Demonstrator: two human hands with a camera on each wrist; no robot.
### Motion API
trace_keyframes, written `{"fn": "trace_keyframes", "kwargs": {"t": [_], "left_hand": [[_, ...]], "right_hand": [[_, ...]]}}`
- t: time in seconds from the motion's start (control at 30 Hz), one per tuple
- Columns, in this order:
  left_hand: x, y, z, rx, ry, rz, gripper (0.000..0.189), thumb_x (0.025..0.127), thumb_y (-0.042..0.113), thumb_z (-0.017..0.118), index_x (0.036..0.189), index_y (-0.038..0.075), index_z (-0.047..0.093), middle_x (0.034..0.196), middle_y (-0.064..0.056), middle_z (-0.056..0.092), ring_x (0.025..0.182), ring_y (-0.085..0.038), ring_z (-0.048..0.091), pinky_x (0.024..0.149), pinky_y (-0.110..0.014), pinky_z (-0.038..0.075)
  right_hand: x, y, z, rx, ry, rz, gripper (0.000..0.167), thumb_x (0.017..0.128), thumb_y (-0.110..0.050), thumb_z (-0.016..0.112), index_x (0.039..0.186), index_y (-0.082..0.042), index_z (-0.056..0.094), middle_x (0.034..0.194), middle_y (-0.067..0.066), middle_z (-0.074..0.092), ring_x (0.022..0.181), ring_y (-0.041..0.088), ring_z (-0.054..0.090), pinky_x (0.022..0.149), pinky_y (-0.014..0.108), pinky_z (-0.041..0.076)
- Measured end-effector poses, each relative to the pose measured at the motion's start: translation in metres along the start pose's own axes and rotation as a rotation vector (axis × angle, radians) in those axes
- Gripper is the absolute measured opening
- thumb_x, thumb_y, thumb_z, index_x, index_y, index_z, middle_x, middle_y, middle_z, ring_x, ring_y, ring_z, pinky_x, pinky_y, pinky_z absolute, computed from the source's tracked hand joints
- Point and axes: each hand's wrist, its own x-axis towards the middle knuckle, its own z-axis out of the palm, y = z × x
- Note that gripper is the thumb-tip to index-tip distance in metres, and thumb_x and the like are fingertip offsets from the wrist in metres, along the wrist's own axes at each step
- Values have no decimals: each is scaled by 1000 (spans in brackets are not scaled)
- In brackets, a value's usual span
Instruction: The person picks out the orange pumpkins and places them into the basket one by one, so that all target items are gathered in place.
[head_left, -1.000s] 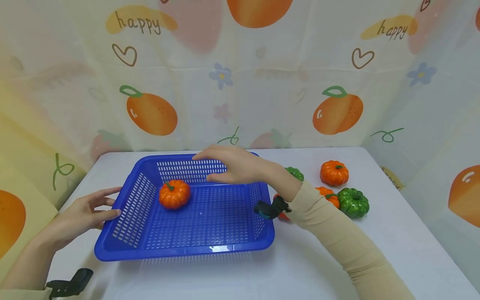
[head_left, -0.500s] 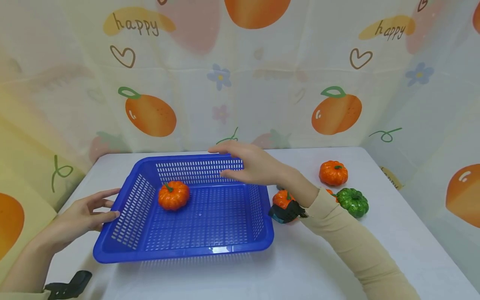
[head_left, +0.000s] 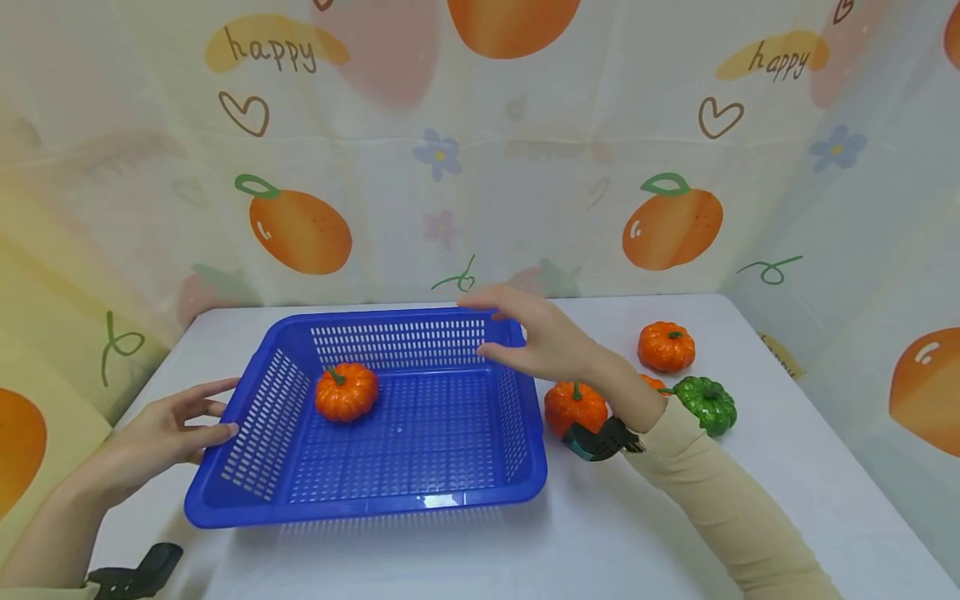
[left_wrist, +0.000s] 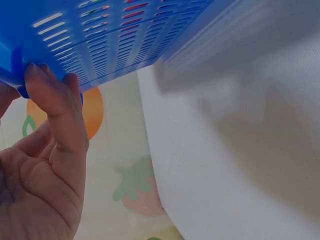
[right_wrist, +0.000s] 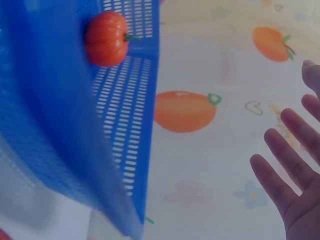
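Note:
A blue plastic basket (head_left: 360, 506) with slotted walls takes up the left and middle of the white table. At its left rim, my left hand (head_left: 168, 429) pinches the edge; the left wrist view shows its fingers (left_wrist: 55, 102) bent against the rim. One orange toy pumpkin (head_left: 347, 392) with a green stem sits inside, toward the left. Over the basket's far right corner hovers my right hand (head_left: 540, 337), holding nothing, fingers and thumb spread apart. Just right of the basket lies another orange pumpkin (head_left: 573, 407), partly covered by the right wrist strap.
Farther right, a green pumpkin (head_left: 705, 406) sits beside an orange pumpkin (head_left: 655, 382) mostly hidden by the right forearm. Behind them is one more orange pumpkin (head_left: 667, 347). A printed cloth (head_left: 487, 167) hangs along the table's back edge.
My right hand has moved right, from over the basket's middle to its far right corner. The pumpkin beside the basket shows more now. My left hand keeps its hold on the rim.

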Motion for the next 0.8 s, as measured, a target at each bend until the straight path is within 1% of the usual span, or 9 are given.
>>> {"fn": "trace_keyframes", "kwargs": {"t": [0.17, 0.33, 0.53, 0.67, 0.8], "left_hand": [[1, -1, 0, 1, 1, -3, 72, 90, 25, 60, 146, 3, 19, 111, -20, 52, 81, -17, 63, 69, -29, 55], [1, -2, 0, 2, -2, -5, 72, 90, 25, 60, 146, 3, 19, 112, -20, 52, 81, -17, 63, 69, -30, 55], [1, -1, 0, 0, 2, -1, 72, 90, 24, 60, 146, 3, 20, 111, -20, 53, 81, -17, 63, 69, -30, 55], [1, -1, 0, 1, 1, 0, 72, 90, 24, 60, 146, 3, 20, 111, -20, 53, 81, -17, 63, 69, -30, 55], [1, -2, 0, 6, 1, -1, 71, 90, 25, 59, 146, 3, 20, 111, -19, 53, 81, -17, 63, 69, -30, 55]], "right_hand": [[-12, 2, 0, 17, -10, 33, 52, 82, -12, 69, 130, -7, 49, 130, 4, 52, 117, 17, 50, 91, 30, 47], [-25, 6, -1, 23, -3, 68, 54, 82, -9, 69, 131, -8, 47, 132, 5, 50, 120, 18, 47, 92, 35, 47], [-43, 10, -1, 30, -1, 139, 56, 82, -8, 68, 133, -9, 46, 135, 5, 47, 123, 19, 45, 92, 39, 47], [-55, 14, -1, 39, -11, 190, 56, 83, -10, 68, 134, -9, 44, 135, 6, 47, 123, 20, 46, 92, 39, 47], [-67, 16, -1, 37, -16, 223, 57, 83, -10, 67, 135, -9, 44, 135, 6, 47, 122, 21, 46, 92, 38, 48]]}}
